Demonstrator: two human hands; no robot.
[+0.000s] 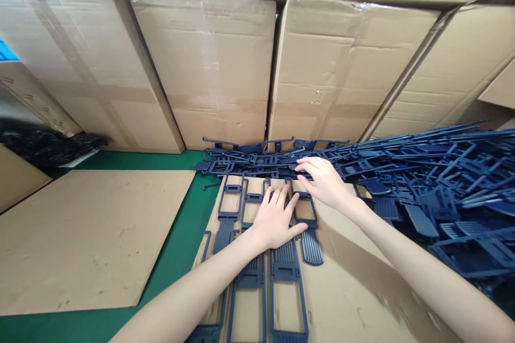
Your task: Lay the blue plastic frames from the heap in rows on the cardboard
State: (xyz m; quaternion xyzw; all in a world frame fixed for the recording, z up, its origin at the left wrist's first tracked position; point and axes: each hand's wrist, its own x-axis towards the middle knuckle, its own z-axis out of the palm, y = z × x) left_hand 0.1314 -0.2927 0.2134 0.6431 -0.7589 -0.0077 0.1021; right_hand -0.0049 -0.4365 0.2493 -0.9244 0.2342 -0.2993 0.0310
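Rows of dark blue plastic frames with ribbed, paddle-like ends lie flat on a cardboard sheet. My left hand rests on the upper middle of these rows, fingers spread and palm down, covering parts of them. Beyond the sheet's far edge, my right hand hovers at the near side of a heap of similar blue plastic parts. Its fingers are loosely bent and apart, and no part shows in its grasp. One blue frame with a ribbed end lies between the two hands.
Large taped cardboard boxes stand stacked along the back. Another cardboard sheet lies at left on the green surface. The heap of parts spreads across the right side. Black plastic film sits at far left.
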